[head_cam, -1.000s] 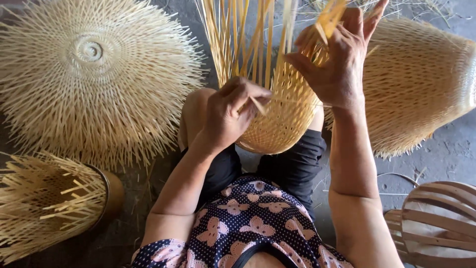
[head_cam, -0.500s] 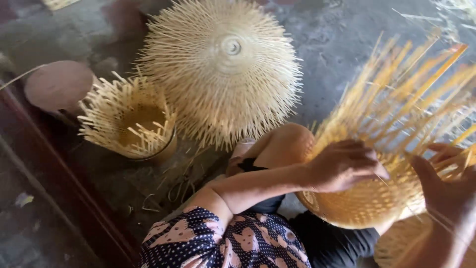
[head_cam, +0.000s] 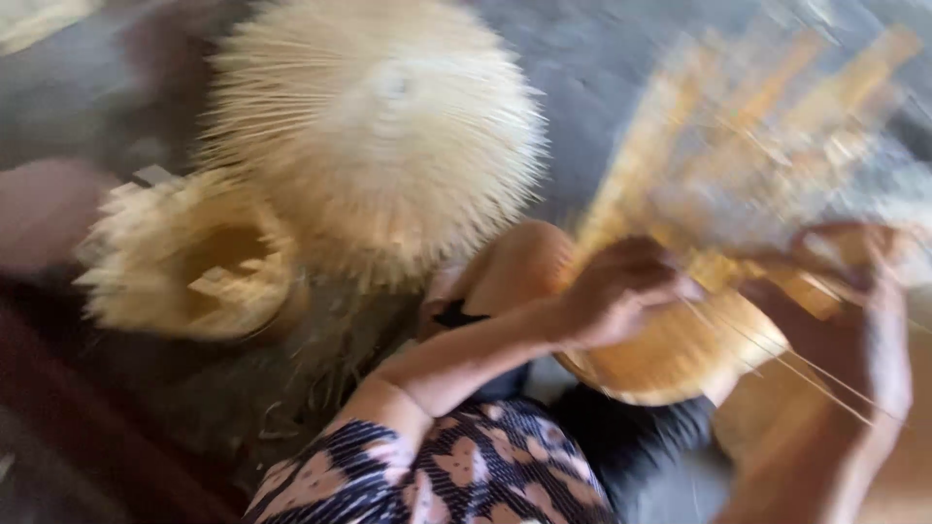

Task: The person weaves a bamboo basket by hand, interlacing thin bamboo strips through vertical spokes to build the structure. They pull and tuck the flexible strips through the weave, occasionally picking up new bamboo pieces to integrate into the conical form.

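blurrily, the left hand (head_cam: 621,301) is pressing closed on the half-woven basket (head_cam: 680,349) lying over the lap, while the right hand (head_cam: 854,291) is pinching its loose upright strips (head_cam: 738,155). weaving seems underway; the next move likely needs firm, steady holding.

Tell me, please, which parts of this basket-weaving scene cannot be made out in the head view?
1. Fingers of the left hand: motion blur hides how they press the half-woven golden bamboo basket.
2. Right hand: smeared, its grip unclear; forearm cut off by the bottom edge.
3. Upright bamboo staves: blurred, uncountable.
4. Pale round spiky bamboo disc: weave washed out.
5. Small open-topped bamboo basket: contents unreadable.
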